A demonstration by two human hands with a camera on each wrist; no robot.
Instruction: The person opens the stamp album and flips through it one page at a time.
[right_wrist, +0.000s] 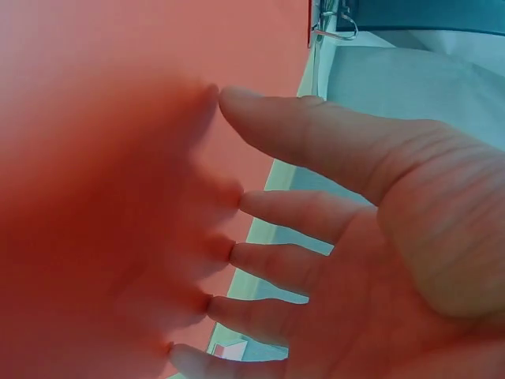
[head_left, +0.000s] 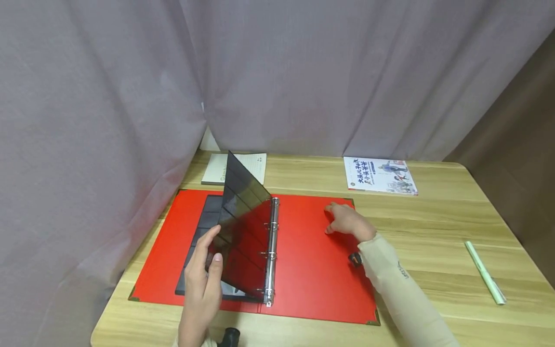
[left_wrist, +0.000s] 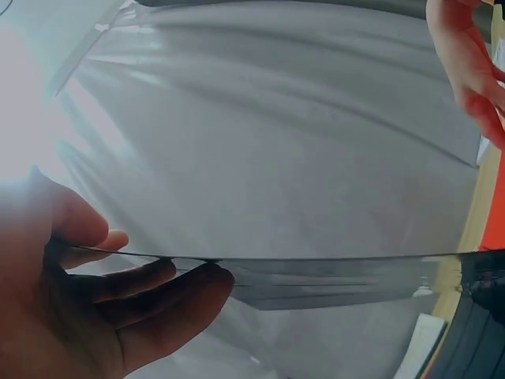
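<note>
A red ring binder [head_left: 312, 284] lies spread on the table, its metal ring spine [head_left: 272, 250] down the middle. My left hand [head_left: 203, 282] pinches the outer edge of a dark, see-through pocket page [head_left: 244, 221] that stands raised from the rings. In the left wrist view, the thumb is on one side of the page [left_wrist: 339, 276] and the fingers are on the other. Beneath it, more black pocket pages [head_left: 209, 211] lie on the left cover. With fingers spread, my right hand [head_left: 350, 224] rests its fingertips on the bare right cover [right_wrist: 260, 47].
At the back left lies a pale notebook [head_left: 256, 166], partly behind the raised page. A white illustrated booklet [head_left: 381, 176] is at the back right. A light green pen [head_left: 484, 272] lies on the wooden table [head_left: 433, 226] at right. Grey curtains [head_left: 282, 77] hang behind and left.
</note>
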